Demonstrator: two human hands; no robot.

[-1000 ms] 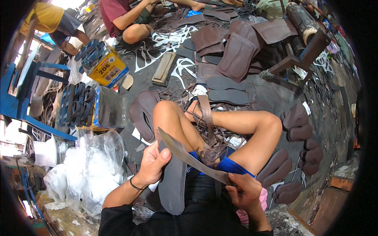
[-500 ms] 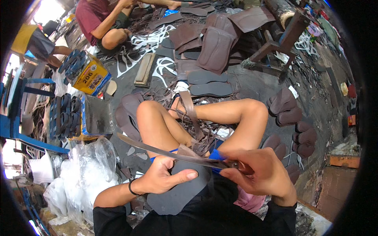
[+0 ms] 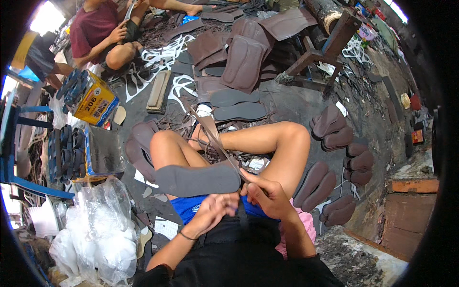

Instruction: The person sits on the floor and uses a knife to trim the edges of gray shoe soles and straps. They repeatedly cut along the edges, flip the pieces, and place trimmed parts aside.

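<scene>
A dark grey shoe sole (image 3: 196, 179) lies flat across my left thigh, its long side running left to right. My left hand (image 3: 216, 209) curls under the sole's right end, in my lap. My right hand (image 3: 266, 193) is closed just beside it, gripping the handle of a long thin knife (image 3: 210, 136) whose blade points away from me over my crossed legs. A brown leather strap (image 3: 213, 130) hangs over my shin beside the blade. Both hands nearly touch.
Stacks of brown soles (image 3: 337, 136) lie at my right, grey soles (image 3: 234, 105) and brown leather pieces (image 3: 244, 60) ahead. A yellow tin (image 3: 93, 101), clear plastic bags (image 3: 100, 229) and a blue stool (image 3: 14, 143) stand left. A person in a red shirt (image 3: 93, 28) sits far left, near a wooden bench (image 3: 330, 43).
The sole went from standing in my lap to lying flat on my left thigh. The knife swung from crosswise to pointing away, and my hands came together.
</scene>
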